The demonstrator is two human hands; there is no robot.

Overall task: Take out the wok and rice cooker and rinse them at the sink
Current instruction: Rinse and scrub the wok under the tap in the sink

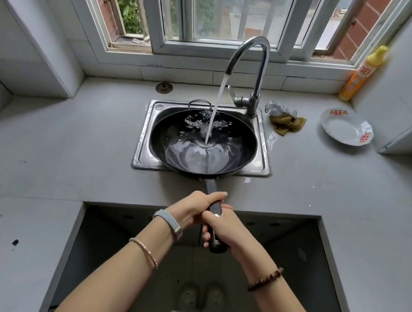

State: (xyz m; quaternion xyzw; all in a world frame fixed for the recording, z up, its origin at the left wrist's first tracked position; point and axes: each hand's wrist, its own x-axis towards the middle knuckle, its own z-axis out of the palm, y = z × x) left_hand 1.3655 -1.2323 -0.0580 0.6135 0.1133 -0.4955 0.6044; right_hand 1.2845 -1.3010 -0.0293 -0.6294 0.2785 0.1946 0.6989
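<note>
Wok in sink, water from tap running in.
It's straight ahead of me, handle pointing back twd me; I grip it w/ both, L hand fwd nearer wok, R hand behind.

Grey woven band and rose-gold bangle worn left, brown bead bracelet right

The yellow bottle bears a red "立白" label; red marks on the plate are too blurred to read.
</note>
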